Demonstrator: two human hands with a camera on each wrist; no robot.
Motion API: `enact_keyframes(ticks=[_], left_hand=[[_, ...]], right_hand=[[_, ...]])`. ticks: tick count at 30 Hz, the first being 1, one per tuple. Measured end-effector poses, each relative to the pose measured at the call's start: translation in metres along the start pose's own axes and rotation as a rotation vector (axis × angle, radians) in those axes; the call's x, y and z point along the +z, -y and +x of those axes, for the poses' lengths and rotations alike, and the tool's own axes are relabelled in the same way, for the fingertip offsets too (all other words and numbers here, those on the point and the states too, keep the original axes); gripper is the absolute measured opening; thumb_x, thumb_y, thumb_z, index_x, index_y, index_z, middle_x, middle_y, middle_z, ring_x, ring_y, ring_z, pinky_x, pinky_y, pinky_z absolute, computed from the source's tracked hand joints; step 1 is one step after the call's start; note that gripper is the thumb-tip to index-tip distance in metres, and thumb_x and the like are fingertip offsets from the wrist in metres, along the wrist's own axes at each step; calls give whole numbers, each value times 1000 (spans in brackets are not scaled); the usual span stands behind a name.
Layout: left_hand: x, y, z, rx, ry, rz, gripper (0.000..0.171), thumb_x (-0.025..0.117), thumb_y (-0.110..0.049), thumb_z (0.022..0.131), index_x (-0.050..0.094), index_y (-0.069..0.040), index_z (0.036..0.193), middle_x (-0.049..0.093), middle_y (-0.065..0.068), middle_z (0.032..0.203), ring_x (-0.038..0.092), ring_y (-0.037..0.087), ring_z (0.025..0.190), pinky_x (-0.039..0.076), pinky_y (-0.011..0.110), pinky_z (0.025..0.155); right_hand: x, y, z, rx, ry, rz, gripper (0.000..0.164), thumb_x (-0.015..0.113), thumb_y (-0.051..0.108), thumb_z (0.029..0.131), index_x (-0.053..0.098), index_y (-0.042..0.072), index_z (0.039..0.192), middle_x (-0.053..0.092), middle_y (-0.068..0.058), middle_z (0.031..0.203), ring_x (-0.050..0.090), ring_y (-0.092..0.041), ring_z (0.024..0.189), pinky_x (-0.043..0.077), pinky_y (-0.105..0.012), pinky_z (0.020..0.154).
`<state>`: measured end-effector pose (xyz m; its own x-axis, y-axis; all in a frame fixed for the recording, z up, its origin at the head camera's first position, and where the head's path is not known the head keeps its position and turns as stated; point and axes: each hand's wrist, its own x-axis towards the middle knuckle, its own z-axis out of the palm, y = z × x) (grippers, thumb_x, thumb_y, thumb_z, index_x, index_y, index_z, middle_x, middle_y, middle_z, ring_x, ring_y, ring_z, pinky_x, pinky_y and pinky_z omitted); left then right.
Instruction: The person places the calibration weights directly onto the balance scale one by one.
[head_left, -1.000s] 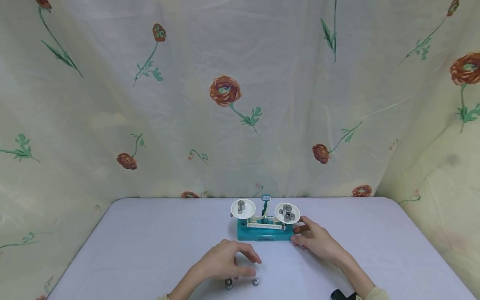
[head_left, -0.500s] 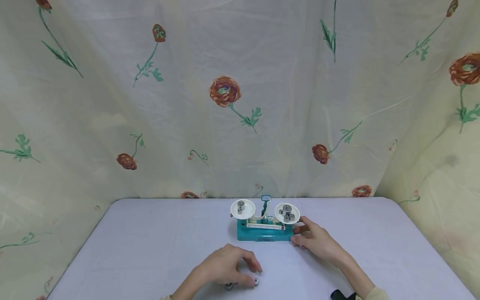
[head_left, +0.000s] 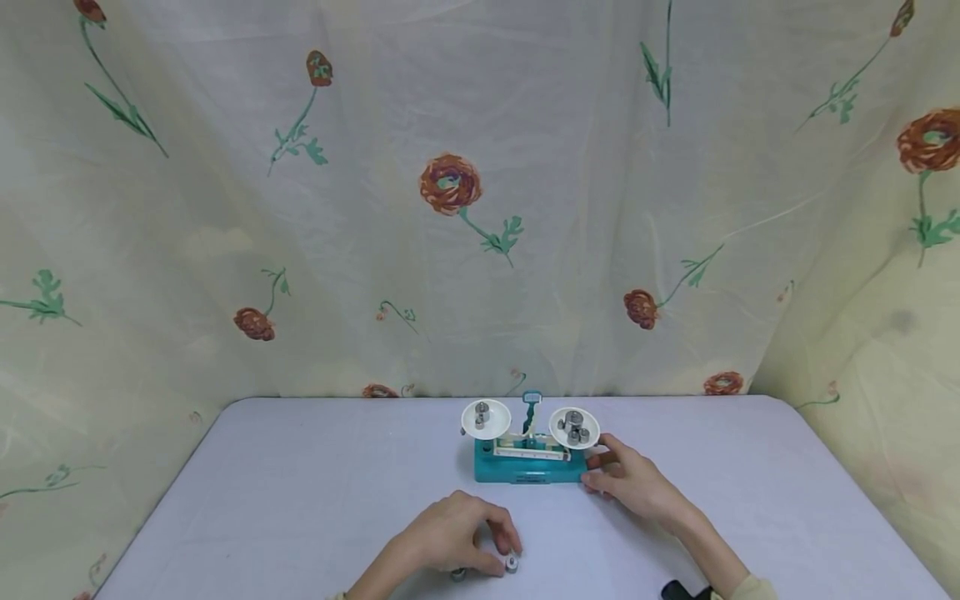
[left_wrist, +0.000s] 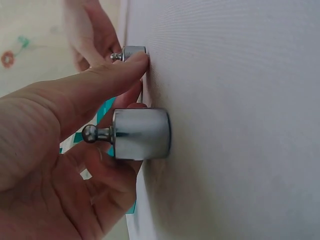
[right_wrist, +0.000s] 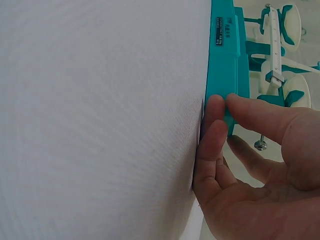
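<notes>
A teal balance scale (head_left: pixel 528 472) stands on the table with two white pans. My right hand (head_left: pixel 637 487) grips the right end of its base, thumb on the front face in the right wrist view. Metal weights (head_left: pixel 573 419) sit in the right pan, and smaller ones (head_left: pixel 481 412) in the left. Near the front, my left hand (head_left: pixel 453 533) has thumb and index finger around a small knobbed metal weight (head_left: pixel 512 564). A larger cylindrical weight (left_wrist: pixel 142 134) stands on the table under that palm, mostly hidden in the head view.
The pale table (head_left: pixel 315 483) ends at a flower-patterned curtain (head_left: pixel 360 208) behind and at the sides. A black object (head_left: pixel 677 590) shows at the right wrist, by the sleeve (head_left: pixel 753 588).
My left hand has lowered toward the table, and its thumb and index finger have closed in around the small weight. The right hand and the balance scale have stayed in place.
</notes>
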<state>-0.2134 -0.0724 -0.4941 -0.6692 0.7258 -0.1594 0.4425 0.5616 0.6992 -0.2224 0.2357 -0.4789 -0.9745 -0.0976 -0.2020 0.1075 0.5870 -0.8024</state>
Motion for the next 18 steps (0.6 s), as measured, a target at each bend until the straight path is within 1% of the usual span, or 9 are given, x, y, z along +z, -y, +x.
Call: enact_keyframes(ticks=[3, 6, 9, 13, 18], left_hand=[[-6, -19, -7, -35, -3, 2, 19, 91, -19, 86, 81, -30, 97, 72, -23, 85, 54, -3, 69, 42, 18, 62], [-7, -29, -10, -70, 0, -8, 19, 91, -16, 86, 81, -30, 96, 71, -21, 83, 51, -2, 68, 39, 17, 61], [-7, -32, -10, -93, 12, -19, 18, 91, -18, 86, 81, -30, 95, 70, -21, 83, 51, -2, 69, 38, 17, 62], [-6, -32, -8, -106, 17, -15, 16, 91, -21, 87, 81, -31, 95, 69, -21, 81, 51, -1, 68, 37, 18, 62], [-5, -33, -9, -105, 10, 3, 16, 91, -22, 86, 81, -32, 94, 68, -22, 79, 51, -2, 69, 37, 18, 62]], right_hand=[[0, 0, 0, -5, 0, -6, 69, 74, 22, 101, 42, 6, 160, 68, -22, 135, 69, -21, 100, 61, -34, 84], [0, 0, 0, -5, 1, -9, 70, 74, 23, 101, 41, 6, 160, 68, -22, 135, 69, -20, 99, 61, -34, 84], [0, 0, -1, -2, -1, -7, 70, 74, 23, 101, 41, 6, 161, 68, -21, 136, 69, -20, 100, 61, -34, 85], [0, 0, -1, -7, 1, 1, 70, 74, 23, 101, 41, 6, 160, 68, -21, 136, 70, -21, 103, 62, -35, 85], [0, -1, -1, -10, 6, 9, 69, 75, 23, 101, 42, 6, 160, 68, -21, 135, 70, -22, 104, 61, -34, 85]])
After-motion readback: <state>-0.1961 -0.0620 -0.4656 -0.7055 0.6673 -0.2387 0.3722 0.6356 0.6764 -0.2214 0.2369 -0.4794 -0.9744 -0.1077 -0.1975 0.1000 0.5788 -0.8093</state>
